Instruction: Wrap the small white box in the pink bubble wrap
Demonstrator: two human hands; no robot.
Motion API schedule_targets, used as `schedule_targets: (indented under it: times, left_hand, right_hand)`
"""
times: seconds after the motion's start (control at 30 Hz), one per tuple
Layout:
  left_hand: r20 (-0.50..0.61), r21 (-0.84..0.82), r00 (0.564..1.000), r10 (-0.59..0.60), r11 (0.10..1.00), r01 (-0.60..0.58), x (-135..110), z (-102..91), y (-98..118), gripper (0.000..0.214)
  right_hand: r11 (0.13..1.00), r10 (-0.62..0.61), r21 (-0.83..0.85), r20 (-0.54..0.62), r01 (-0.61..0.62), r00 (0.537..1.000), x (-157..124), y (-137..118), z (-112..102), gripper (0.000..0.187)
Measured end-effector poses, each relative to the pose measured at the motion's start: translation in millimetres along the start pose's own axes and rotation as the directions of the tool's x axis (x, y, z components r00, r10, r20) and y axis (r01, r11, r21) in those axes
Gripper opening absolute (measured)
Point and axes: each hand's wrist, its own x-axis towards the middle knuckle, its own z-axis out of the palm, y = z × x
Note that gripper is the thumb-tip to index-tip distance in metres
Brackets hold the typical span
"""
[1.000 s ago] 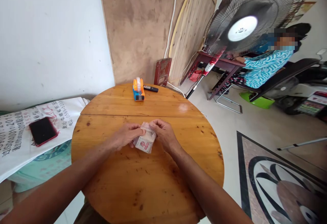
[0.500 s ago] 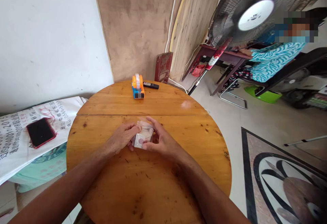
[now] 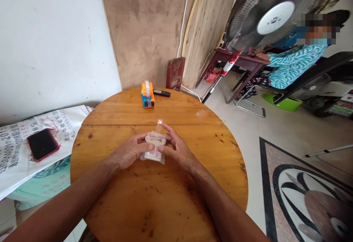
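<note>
Between my two hands, over the middle of the wooden table (image 3: 110, 113), is a small whitish packet (image 3: 154, 156) in clear plastic wrapping, with reddish print on its face. My left hand (image 3: 128, 150) is closed on its left side, thumb on top. On the right side my right hand (image 3: 180, 149) grips it, the thumb pressing the face and the index finger reaching out past the far edge. Beside that fingertip a short clear strip (image 3: 159, 125), which looks like tape, stands up from the packet's far edge. The underside of the packet is hidden.
An orange and blue tape dispenser (image 3: 148, 96) stands near the table's far edge beside a black remote-like object (image 3: 162, 93). Left lies a phone (image 3: 42, 144) on a white sack (image 3: 68, 120). A fan (image 3: 275, 17) stands at right, with a seated person behind it.
The packet has turned and tilted in my hands, its face now toward me. The clear strip now sticks up at its far edge. Both thumbs have come together on the face.
</note>
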Motion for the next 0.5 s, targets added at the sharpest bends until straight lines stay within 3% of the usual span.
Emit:
schedule_targets:
  times: [0.07,0.17,0.3,0.5]
  left_hand:
    - [-0.056,-0.051,0.998,-0.018,0.999,0.015,0.6,1.3,-0.9,0.059]
    - [-0.1,-0.072,0.994,-0.031,0.997,0.024,0.5,0.5,-2.8,0.059]
    - [-0.056,-0.032,0.998,-0.038,0.999,0.036,-1.0,-1.1,-6.4,0.059]
    - [-0.04,0.13,0.998,-0.053,0.99,0.058,-2.9,1.5,-9.3,0.057]
  right_hand:
    - [0.998,-0.032,-0.059,-0.062,0.028,0.998,1.4,0.6,-6.0,0.071]
    - [0.999,-0.005,0.034,-0.109,0.009,0.994,5.9,3.2,-13.3,0.066]
    - [0.98,0.099,0.186,-0.121,-0.075,0.988,12.6,7.2,-12.3,0.064]
    - [0.959,0.133,0.273,-0.209,-0.073,0.969,18.9,6.2,1.1,0.06]
